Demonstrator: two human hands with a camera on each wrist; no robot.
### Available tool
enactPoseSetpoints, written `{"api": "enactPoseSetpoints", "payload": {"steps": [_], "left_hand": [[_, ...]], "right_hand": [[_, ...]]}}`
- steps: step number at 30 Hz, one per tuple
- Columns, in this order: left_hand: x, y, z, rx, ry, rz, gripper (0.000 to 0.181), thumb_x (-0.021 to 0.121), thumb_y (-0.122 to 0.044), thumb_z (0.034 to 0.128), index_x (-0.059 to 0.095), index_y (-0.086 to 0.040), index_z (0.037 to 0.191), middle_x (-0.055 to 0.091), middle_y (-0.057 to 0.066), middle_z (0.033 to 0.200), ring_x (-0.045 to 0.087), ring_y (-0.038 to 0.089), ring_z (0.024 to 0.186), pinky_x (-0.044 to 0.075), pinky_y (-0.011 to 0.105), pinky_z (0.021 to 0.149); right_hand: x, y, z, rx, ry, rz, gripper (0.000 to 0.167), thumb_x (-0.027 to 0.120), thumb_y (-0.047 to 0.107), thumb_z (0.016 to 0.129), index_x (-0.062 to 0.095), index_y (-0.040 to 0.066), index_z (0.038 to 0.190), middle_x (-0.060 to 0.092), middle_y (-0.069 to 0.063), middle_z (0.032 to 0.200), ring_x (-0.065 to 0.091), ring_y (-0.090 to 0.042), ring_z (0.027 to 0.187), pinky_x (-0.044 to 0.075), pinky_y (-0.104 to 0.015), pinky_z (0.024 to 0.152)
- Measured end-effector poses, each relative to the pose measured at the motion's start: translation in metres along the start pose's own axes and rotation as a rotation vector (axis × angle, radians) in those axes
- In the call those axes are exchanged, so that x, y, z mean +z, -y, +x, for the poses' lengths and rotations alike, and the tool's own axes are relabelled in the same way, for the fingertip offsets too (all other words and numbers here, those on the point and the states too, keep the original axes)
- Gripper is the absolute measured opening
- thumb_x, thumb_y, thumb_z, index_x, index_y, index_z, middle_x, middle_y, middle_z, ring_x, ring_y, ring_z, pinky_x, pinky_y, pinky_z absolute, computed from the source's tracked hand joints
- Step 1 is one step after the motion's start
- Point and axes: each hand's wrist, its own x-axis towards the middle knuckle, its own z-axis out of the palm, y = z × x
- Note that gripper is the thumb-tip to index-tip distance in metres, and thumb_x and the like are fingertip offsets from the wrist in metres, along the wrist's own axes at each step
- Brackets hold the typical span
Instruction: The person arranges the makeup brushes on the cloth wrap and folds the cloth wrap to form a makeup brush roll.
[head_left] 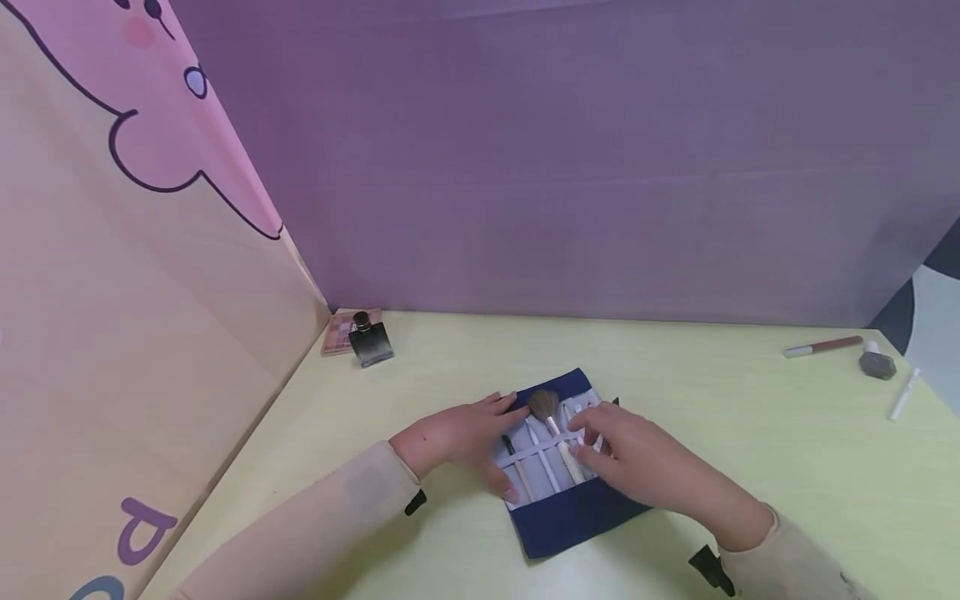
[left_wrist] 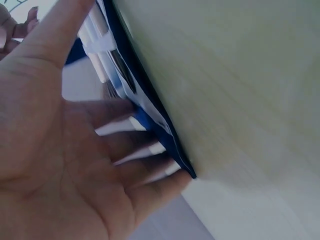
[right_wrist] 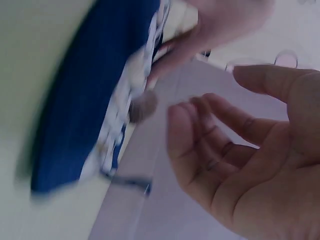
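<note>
A navy makeup brush roll [head_left: 573, 515] lies unfolded on the table in the head view, its pale lining facing up. Several brushes sit under a light elastic band across it; the largest, a powder brush [head_left: 543, 404], has a fluffy brown head. My left hand [head_left: 474, 442] rests on the roll's left edge with fingers spread and fairly straight. Over the right-hand slots hovers my right hand [head_left: 637, 457], its fingers loosely bent. In the right wrist view, nothing shows between the right hand's [right_wrist: 235, 145] thumb and fingers, which stand apart from the roll [right_wrist: 90, 95].
At the back left corner, a dark glass bottle [head_left: 371, 343] stands before a pink checked palette [head_left: 337, 335]. Near the right edge lie a brown-and-clear tube [head_left: 822, 347], a small dark bottle with a pale cap [head_left: 877, 365] and a thin white stick [head_left: 904, 394]. A purple backdrop [head_left: 570, 167] rises behind the table.
</note>
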Motion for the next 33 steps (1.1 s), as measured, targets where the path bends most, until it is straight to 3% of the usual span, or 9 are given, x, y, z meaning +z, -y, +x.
{"api": "enactPoseSetpoints", "payload": {"steps": [4,8,13,18,22,27,33], "left_hand": [[0.002,-0.012,-0.002,-0.057,-0.017,0.028,0.123,0.085,-0.073,0.0759,0.028,-0.021,0.171,0.021,0.008,0.181,0.021,0.033,0.169,0.037,0.051,0.130],[0.003,-0.023,-0.004,-0.102,-0.047,0.095,0.123,0.081,-0.078,0.0774,0.031,-0.015,0.170,0.027,0.015,0.179,0.028,0.036,0.166,0.039,0.050,0.130],[0.004,-0.033,-0.005,-0.145,-0.077,0.144,0.124,0.077,-0.081,0.0781,0.033,-0.009,0.169,0.032,0.020,0.176,0.036,0.040,0.162,0.042,0.050,0.127],[0.005,-0.037,-0.006,-0.179,-0.092,0.142,0.124,0.078,-0.081,0.0775,0.036,-0.006,0.166,0.036,0.023,0.173,0.041,0.044,0.159,0.044,0.051,0.125],[0.006,-0.041,-0.008,-0.198,-0.102,0.153,0.124,0.077,-0.082,0.0776,0.038,-0.002,0.165,0.040,0.026,0.170,0.045,0.044,0.156,0.047,0.051,0.123],[0.007,-0.047,-0.012,-0.223,-0.117,0.180,0.123,0.075,-0.084,0.0783,0.042,0.000,0.162,0.042,0.025,0.169,0.051,0.042,0.151,0.053,0.049,0.117],[0.009,-0.048,-0.018,-0.212,-0.108,0.222,0.117,0.074,-0.083,0.0799,0.046,-0.003,0.161,0.043,0.020,0.170,0.059,0.037,0.145,0.059,0.045,0.109]], "right_hand": [[0.020,0.019,-0.004,-0.033,0.046,-0.188,0.041,0.075,0.034,0.100,0.070,0.007,0.130,0.069,-0.003,0.108,0.059,-0.010,0.086,0.056,-0.031,0.073],[0.039,0.036,-0.008,0.026,0.102,-0.350,0.054,0.077,0.046,0.097,0.070,0.001,0.126,0.068,-0.009,0.104,0.058,-0.019,0.089,0.058,-0.042,0.075],[0.056,0.046,-0.011,0.098,0.130,-0.445,0.065,0.082,0.053,0.090,0.068,-0.001,0.123,0.062,-0.012,0.098,0.056,-0.027,0.092,0.058,-0.048,0.077],[0.062,0.048,-0.012,0.104,0.160,-0.509,0.072,0.081,0.053,0.091,0.066,-0.003,0.133,0.065,-0.016,0.109,0.056,-0.029,0.100,0.060,-0.049,0.082],[0.066,0.047,-0.015,0.062,0.148,-0.576,0.052,0.075,0.034,0.098,0.067,-0.005,0.132,0.067,-0.020,0.111,0.059,-0.029,0.099,0.062,-0.049,0.081],[0.065,0.040,-0.019,-0.030,0.082,-0.650,0.025,0.070,0.010,0.098,0.071,-0.006,0.117,0.065,-0.016,0.096,0.055,-0.025,0.085,0.059,-0.042,0.073],[0.052,0.025,-0.020,-0.042,0.090,-0.540,0.024,0.076,0.005,0.093,0.071,-0.003,0.115,0.067,-0.014,0.100,0.054,-0.025,0.087,0.057,-0.043,0.078]]}}
